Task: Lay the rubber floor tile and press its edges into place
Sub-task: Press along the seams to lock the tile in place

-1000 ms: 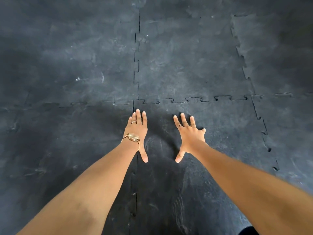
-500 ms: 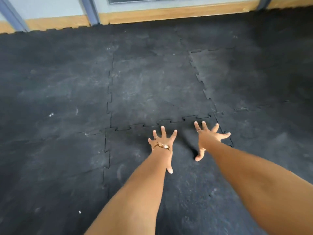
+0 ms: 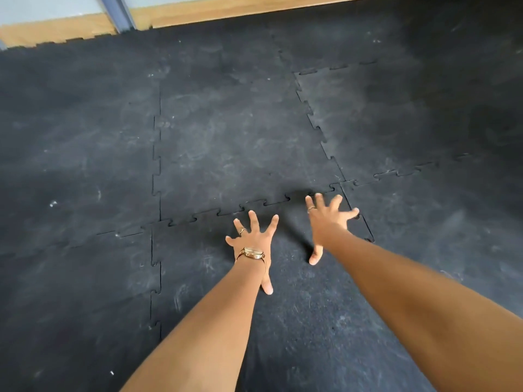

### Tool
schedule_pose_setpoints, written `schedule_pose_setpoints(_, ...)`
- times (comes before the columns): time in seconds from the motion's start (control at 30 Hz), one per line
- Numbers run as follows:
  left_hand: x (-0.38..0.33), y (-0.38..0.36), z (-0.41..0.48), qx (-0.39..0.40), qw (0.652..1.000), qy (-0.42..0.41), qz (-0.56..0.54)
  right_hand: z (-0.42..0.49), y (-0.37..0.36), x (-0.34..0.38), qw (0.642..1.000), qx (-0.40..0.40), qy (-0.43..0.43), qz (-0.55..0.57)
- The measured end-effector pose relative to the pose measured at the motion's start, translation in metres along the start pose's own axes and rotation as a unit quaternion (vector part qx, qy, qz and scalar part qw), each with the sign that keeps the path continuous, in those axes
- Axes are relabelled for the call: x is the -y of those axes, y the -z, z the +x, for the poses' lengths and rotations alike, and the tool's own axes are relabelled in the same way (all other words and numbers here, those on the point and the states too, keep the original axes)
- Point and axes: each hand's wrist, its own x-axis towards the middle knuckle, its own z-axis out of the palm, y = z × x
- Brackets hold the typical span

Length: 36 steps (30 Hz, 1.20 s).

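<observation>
A black rubber floor tile (image 3: 198, 273) with jigsaw edges lies flat on the floor under both my arms. My left hand (image 3: 253, 241), with a gold watch and a ring, rests palm down on the tile with fingers spread, just short of its far toothed seam (image 3: 254, 205). My right hand (image 3: 328, 222) is spread flat near the tile's far right corner, little finger at the right seam (image 3: 365, 227). Neither hand holds anything.
Matching black interlocking tiles (image 3: 232, 137) cover the floor on all sides. A wooden strip (image 3: 198, 12) and a grey metal post (image 3: 117, 12) run along the wall at the top. Small white specks lie on the left tiles.
Both hands have shifted from the tile's far left corner to its far right part, fingers spreading wider. The view has lifted, showing the wall edge.
</observation>
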Motion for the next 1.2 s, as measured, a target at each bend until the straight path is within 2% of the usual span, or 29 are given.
schedule_pose_setpoints(0.03, 0.001, -0.001, 0.000, -0.005, 1.000, -0.005, 0.002, -0.001, 0.000, 0.009, 0.999, -0.024, 0.010, -0.033)
schedule_pose_setpoints(0.1, 0.007, -0.004, 0.004, -0.019, 0.999, -0.027, 0.003, 0.004, -0.002, 0.021, 0.999, -0.043, 0.029, -0.003)
schedule_pose_setpoints(0.17, 0.013, -0.008, 0.009, -0.033, 0.998, -0.050, 0.017, 0.011, -0.003, 0.019, 0.998, -0.034, 0.044, 0.033)
schedule_pose_setpoints(0.27, 0.016, -0.012, 0.015, -0.050, 0.996, -0.066, 0.028, 0.016, -0.003, 0.003, 0.996, -0.009, 0.082, 0.021)
schedule_pose_setpoints(0.37, 0.013, -0.007, 0.017, -0.039, 0.996, -0.072, 0.034, 0.016, 0.006, 0.002, 0.996, -0.014, 0.092, -0.007)
schedule_pose_setpoints(0.53, 0.004, -0.001, 0.015, -0.017, 0.996, -0.056, 0.060, 0.024, 0.012, 0.005, 0.994, -0.066, 0.083, -0.013)
schedule_pose_setpoints(0.7, 0.000, -0.002, 0.013, -0.019, 0.997, -0.049, 0.061, 0.013, -0.004, -0.004, 0.988, -0.062, 0.064, 0.125)
schedule_pose_setpoints(0.8, -0.002, -0.001, 0.008, -0.030, 0.996, -0.049, 0.068, -0.010, -0.035, -0.018, 0.957, -0.110, 0.018, 0.267)
schedule_pose_setpoints(0.87, -0.003, 0.001, 0.001, -0.029, 0.996, -0.046, 0.075, -0.040, -0.069, -0.034, 0.956, -0.119, 0.011, 0.269)
schedule_pose_setpoints(0.97, -0.012, 0.004, -0.011, -0.024, 0.995, -0.014, 0.095, -0.090, -0.123, -0.043, 0.961, -0.077, -0.035, 0.263)
schedule_pose_setpoints(1.03, -0.029, 0.002, -0.022, -0.067, 0.994, -0.002, 0.090, -0.123, -0.150, -0.034, 0.957, -0.036, -0.068, 0.278)
schedule_pose_setpoints(1.1, -0.055, -0.004, -0.029, -0.091, 0.991, -0.045, 0.091, -0.143, -0.160, -0.022, 0.956, 0.003, -0.087, 0.280)
schedule_pose_setpoints(1.2, -0.086, -0.017, -0.034, -0.007, 0.983, -0.129, 0.128, -0.144, -0.153, -0.016, 0.953, 0.028, -0.110, 0.280)
